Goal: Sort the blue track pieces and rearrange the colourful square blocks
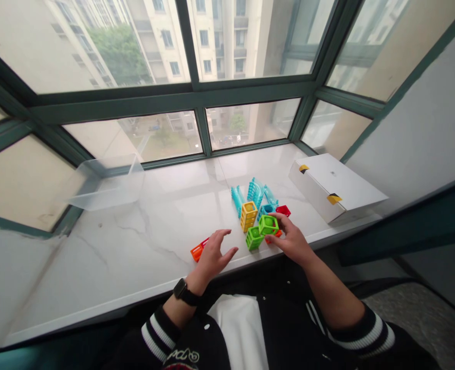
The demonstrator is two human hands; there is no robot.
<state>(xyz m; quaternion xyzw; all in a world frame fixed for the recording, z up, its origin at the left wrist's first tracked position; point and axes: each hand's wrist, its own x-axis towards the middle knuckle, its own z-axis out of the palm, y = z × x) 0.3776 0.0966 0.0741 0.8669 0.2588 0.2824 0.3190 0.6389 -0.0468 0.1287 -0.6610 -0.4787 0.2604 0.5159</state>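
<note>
My right hand [291, 240] grips a green plastic cube frame [268, 224] at the near edge of a white marble sill [142, 241]. A second green cube [253, 238] sits just left of it. My left hand [214, 254] hovers open with spread fingers beside an orange piece [197, 252], holding nothing. Behind the green cubes stand a yellow cube frame [249, 215], turquoise curved track pieces [255, 193] and a small red piece [283, 210].
A clear plastic bin [107, 186] stands at the back left of the sill. A white cardboard box [333, 187] with yellow-black tape lies at the right. Large windows rise behind the sill; a grey wall is on the right.
</note>
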